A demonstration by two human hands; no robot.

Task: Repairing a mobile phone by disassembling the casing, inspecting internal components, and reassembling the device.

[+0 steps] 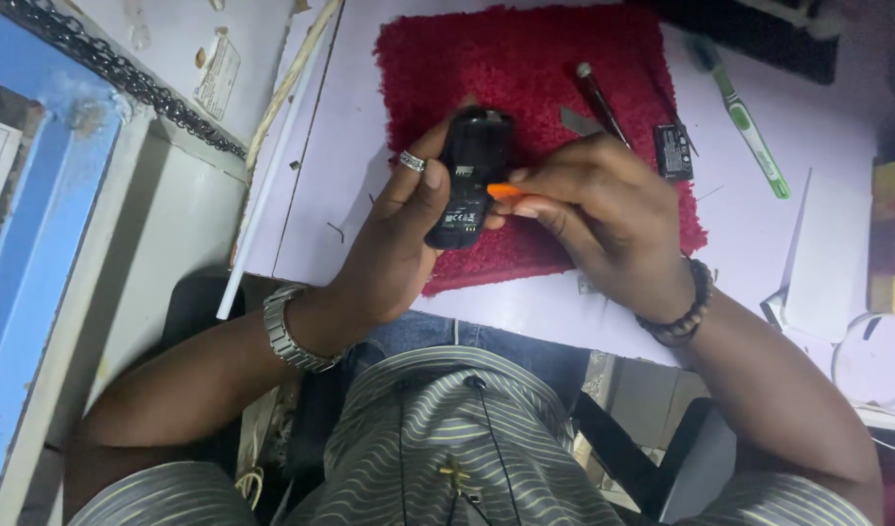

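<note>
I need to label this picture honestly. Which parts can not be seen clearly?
Head view:
- Orange tool: only its tip shows; the right hand covers the rest.
- Black device: the left hand hides its left side.
- White cable: cut off by the right edge.
- Small black battery: details too small.

White label (464,216) with small print on back of black phone (472,166), low end. Small black battery (673,151) with pale label, on red mat (525,58). Torn cream sticker (217,76) on grey wall, top left.
</note>
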